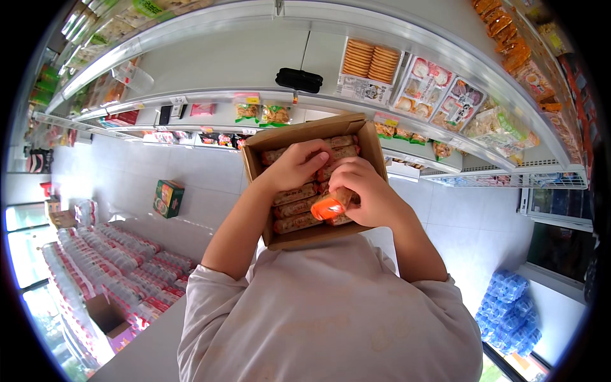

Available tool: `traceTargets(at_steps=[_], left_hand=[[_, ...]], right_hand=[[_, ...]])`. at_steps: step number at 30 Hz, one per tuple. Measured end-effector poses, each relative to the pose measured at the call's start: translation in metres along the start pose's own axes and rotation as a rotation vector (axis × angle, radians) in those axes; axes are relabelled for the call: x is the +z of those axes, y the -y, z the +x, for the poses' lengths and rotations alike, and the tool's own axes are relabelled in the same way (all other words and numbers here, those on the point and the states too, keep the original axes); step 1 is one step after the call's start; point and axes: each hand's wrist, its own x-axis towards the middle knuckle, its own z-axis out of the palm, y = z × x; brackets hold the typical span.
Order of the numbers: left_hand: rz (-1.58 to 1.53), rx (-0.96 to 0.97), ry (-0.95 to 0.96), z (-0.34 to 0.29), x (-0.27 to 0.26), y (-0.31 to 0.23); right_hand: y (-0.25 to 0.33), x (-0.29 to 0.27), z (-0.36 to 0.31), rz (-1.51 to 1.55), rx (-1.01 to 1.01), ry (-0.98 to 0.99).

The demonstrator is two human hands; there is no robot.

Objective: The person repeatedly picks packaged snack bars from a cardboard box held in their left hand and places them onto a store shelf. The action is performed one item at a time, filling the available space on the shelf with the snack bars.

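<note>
An open brown cardboard box (377, 148) sits in front of my chest, packed with rows of wrapped snack packets (296, 208) in clear film with red-orange ends. My right hand (364, 190) is over the near right part of the box, its fingers wrapped round one such packet (332, 204), whose bright orange end faces me. Over the far left part, my left hand (298, 167) has its fingers curled down among the packets. Whatever those fingertips hold, if anything, is hidden.
Ahead curves a white store shelf (223, 60) with biscuit packs (370, 62), snack trays (423, 89) and a black object (299, 80). Wrapped bottle packs (121, 270) are stacked at left, near a green box (168, 198) on the floor. Blue bottle packs (509, 312) stand at right.
</note>
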Motion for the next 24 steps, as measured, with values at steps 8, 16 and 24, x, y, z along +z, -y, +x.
traceTargets(at_steps=[8,16,24], left_hand=[[-0.411,0.047,-0.013,-0.001,0.000,-0.006],[-0.405,0.075,-0.351,-0.003,0.001,-0.012],[-0.510,0.081,-0.418,-0.006,0.006,-0.011]], right_hand=[[-0.010,0.013,0.008,0.491,-0.006,-0.439],[-0.021,0.029,0.001,0.453,0.333,-0.645],[-0.021,0.023,0.005,0.338,0.401,-0.711]])
